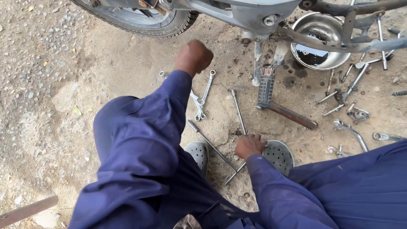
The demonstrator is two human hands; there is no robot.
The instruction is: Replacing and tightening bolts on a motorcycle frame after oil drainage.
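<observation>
My left hand (194, 57) is raised in a closed fist above a pair of combination wrenches (202, 97) lying on the dirt; I see nothing in it. My right hand (250, 146) rests low on the ground, its fingers curled over the near end of a long steel rod wrench (238, 111). A second long bar tool (212, 148) with a bent end lies just left of that hand. Both arms are in dark blue sleeves.
A motorcycle's tyre (140, 21) and frame (254, 17) span the top. A metal bowl (316, 42) holds dark oil. A ribbed foot lever (267, 89) and several loose wrenches (352, 131) lie at right. Grey perforated clogs (198, 152) are on my feet. A wooden stick (25, 210) lies at bottom left.
</observation>
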